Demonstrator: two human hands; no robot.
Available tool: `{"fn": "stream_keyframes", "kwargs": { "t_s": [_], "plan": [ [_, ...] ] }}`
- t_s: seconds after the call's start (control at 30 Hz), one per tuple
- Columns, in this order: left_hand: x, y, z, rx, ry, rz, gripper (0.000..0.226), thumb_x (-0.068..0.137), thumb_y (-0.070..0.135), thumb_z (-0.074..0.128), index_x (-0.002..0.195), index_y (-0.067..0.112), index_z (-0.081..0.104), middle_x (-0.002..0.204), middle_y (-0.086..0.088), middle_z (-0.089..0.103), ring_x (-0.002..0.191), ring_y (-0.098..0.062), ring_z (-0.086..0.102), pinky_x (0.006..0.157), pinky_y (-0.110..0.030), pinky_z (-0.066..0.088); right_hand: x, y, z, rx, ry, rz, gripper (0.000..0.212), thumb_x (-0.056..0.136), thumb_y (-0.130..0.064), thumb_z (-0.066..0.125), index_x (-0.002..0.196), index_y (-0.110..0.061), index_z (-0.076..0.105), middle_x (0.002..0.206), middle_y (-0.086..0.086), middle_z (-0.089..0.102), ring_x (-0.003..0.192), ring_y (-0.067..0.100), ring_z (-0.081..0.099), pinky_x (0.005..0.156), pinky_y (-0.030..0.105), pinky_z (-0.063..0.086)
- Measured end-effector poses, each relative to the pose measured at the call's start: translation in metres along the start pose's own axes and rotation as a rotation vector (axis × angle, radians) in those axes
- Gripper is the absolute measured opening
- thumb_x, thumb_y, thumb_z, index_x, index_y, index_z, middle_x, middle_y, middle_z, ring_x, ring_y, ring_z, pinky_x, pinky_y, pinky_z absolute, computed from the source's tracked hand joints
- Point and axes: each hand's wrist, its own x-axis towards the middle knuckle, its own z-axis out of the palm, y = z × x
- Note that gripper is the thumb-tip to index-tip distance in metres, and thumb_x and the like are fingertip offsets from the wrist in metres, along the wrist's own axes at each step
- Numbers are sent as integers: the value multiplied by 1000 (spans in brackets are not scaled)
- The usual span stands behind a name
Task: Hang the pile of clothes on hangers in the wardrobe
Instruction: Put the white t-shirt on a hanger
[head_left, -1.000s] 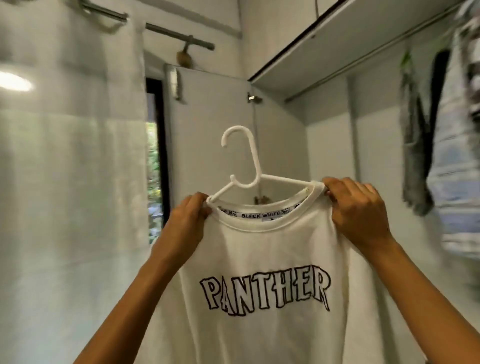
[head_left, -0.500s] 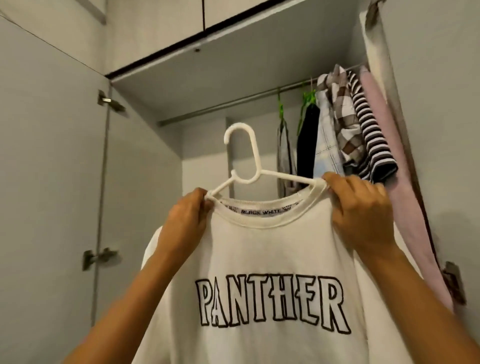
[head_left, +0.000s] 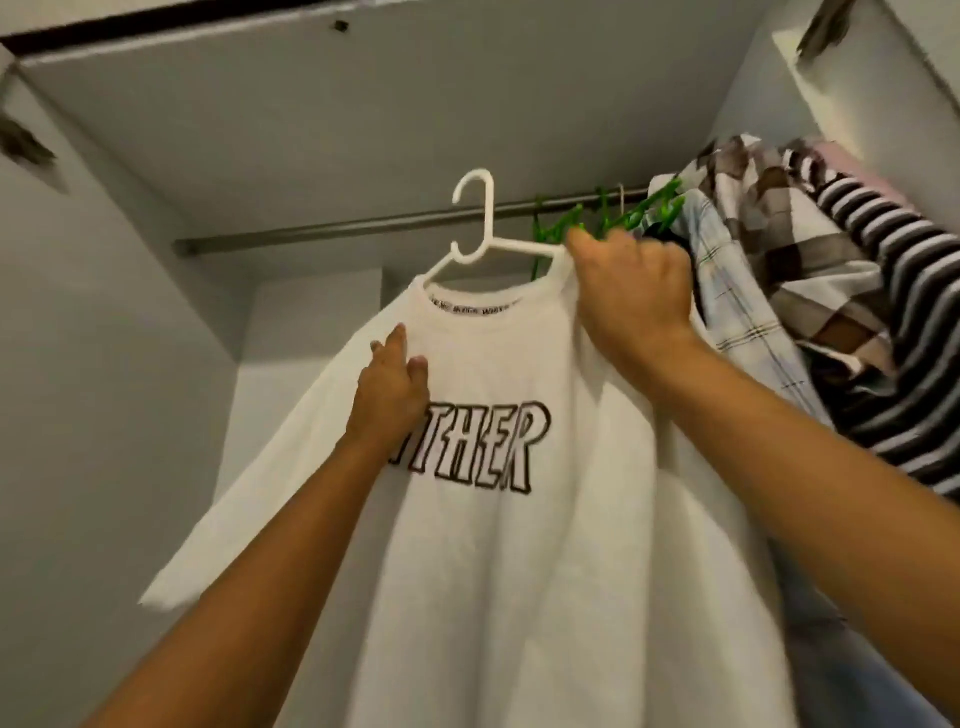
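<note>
A white T-shirt (head_left: 519, 561) with black-outlined lettering hangs on a white plastic hanger (head_left: 480, 228). The hanger's hook is raised in front of the metal wardrobe rail (head_left: 337, 228); I cannot tell whether it is over the rail. My right hand (head_left: 631, 288) grips the hanger's right shoulder together with the shirt fabric. My left hand (head_left: 392, 387) lies flat on the shirt's chest, fingers stretched, covering the first letters of the print.
Clothes hang at the right end of the rail on green hangers (head_left: 613, 221): a pale plaid shirt (head_left: 737, 306), a brown check shirt (head_left: 795, 249), a black-and-white striped top (head_left: 898, 332). The left stretch of the rail is bare. The wardrobe's top panel (head_left: 389, 104) is close above.
The shirt and hanger rose toward the rail inside the wardrobe. My left hand let go of the hanger's left shoulder and moved down onto the shirt's chest. My right hand kept its grip.
</note>
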Motion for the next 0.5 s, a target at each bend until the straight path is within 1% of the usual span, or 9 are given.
{"fn": "stream_keyframes", "kwargs": {
  "t_s": [0.03,0.1,0.2,0.3,0.37,0.5],
  "plan": [
    [10,-7,12,-24,-16,-35,52,102,28,32,150,14,19,155,-16,22,141,-33,24,115,-40,20,12,-7,13,-4,5,-16,24,95,-6,35,109,-11,54,102,16,61,91,37,61,67,35,28],
    [26,-17,34,-49,-30,-51,50,102,28,32,149,13,23,151,-17,31,137,-35,31,113,-40,26,38,-18,37,-62,-18,-21,27,94,-2,36,110,-10,55,108,15,61,99,37,60,69,35,28],
    [50,-27,61,-65,-44,24,47,102,26,34,146,10,29,145,-18,41,132,-34,38,105,-34,30,80,-29,79,-159,-102,8,31,89,5,43,108,-9,62,109,12,64,104,35,60,75,34,34],
    [71,-35,83,-93,-87,105,44,101,27,37,142,11,36,140,-17,47,128,-33,43,97,-28,33,108,-34,117,-241,-165,49,33,90,4,43,112,-9,63,113,10,63,110,34,57,85,36,38],
    [80,-41,95,-134,-107,138,45,101,30,39,142,12,37,137,-16,50,126,-33,46,94,-27,36,115,-33,136,-297,-175,66,32,92,2,42,115,-8,63,115,12,63,111,35,57,89,37,39],
    [93,-46,113,-231,-145,177,46,100,32,39,142,12,38,134,-15,53,121,-30,50,91,-27,39,129,-27,162,-393,-186,93,30,93,1,43,114,-6,62,114,13,62,110,37,57,88,39,39]
  ]
}}
